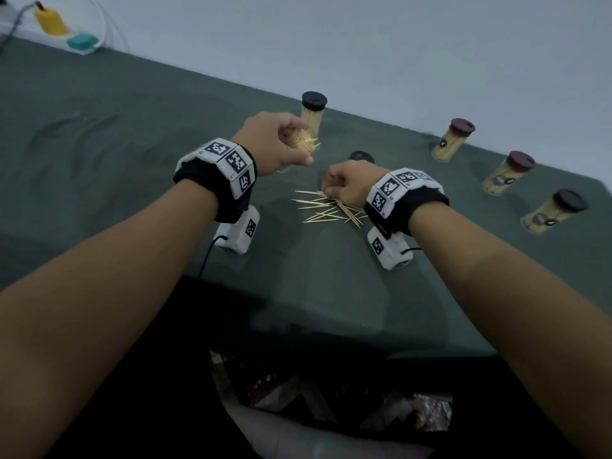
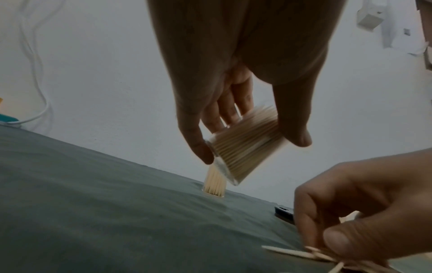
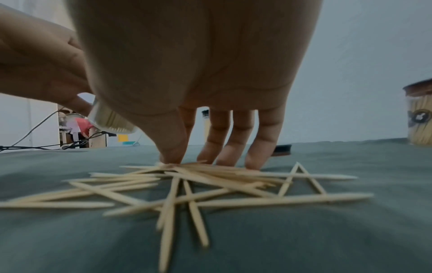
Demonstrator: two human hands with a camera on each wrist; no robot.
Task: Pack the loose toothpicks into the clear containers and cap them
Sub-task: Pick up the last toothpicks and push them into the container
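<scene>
My left hand [image 1: 295,141] grips an uncapped clear container [image 1: 308,147] packed with toothpicks, held tilted above the green cloth; the left wrist view shows the container [image 2: 243,155] between thumb and fingers. To its right, my right hand [image 1: 328,188] reaches down onto the pile of loose toothpicks [image 1: 331,208], its thumb and fingertips [image 3: 173,155] pinching several toothpicks [image 3: 187,184] at the pile's far edge. A loose dark cap [image 1: 361,157] lies flat just beyond the right hand.
A black-capped full container [image 1: 313,114] stands behind the left hand. Three brown-capped containers [image 1: 453,139], [image 1: 508,172], [image 1: 553,210] line the table's right edge. A yellow object [image 1: 49,19] and cables lie at the far left. The table's front edge [image 1: 298,286] is near my forearms.
</scene>
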